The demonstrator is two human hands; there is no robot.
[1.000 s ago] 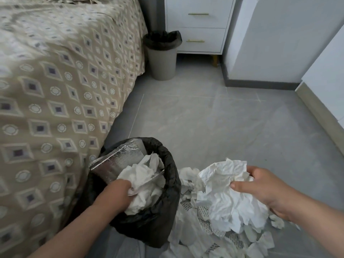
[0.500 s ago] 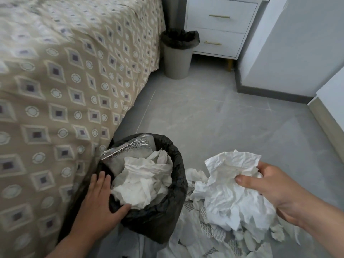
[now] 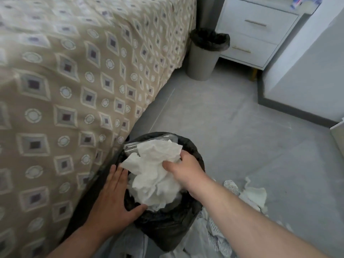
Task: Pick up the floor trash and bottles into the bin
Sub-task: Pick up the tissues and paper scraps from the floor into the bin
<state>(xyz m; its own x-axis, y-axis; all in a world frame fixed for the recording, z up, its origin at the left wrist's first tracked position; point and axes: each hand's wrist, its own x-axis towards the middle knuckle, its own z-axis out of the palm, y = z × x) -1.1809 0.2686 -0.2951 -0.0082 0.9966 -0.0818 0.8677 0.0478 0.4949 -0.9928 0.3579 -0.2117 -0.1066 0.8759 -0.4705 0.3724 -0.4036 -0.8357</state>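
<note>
The bin [image 3: 167, 226], lined with a black bag, stands on the floor [image 3: 223, 118] right against the bed [image 3: 74, 90]. The right hand [image 3: 186, 168] is over the bin's mouth, its fingers closed round a large wad of crumpled white paper [image 3: 154, 175] that sits in the opening and rises above the rim. The left hand [image 3: 111, 198] lies flat on the bin's bed-side rim, fingers straight and thumb along the near edge, seemingly steadying it. At the far side of the bin's mouth a shiny plastic packet [image 3: 134, 148] pokes out from under the paper.

The job looks partly done: the bin is close to full, and the wad has reached it but is not yet let go. More torn paper scraps [image 3: 255, 196] lie on the floor just right of the bin and in front of it. No bottles show anywhere.

Some scraps near the bin's base carry rows of print [image 3: 219, 237], too small and blurred to read. Well beyond the bin, a second bin [image 3: 204, 58] stands beside a white nightstand [image 3: 256, 34]; no label shows on either.
</note>
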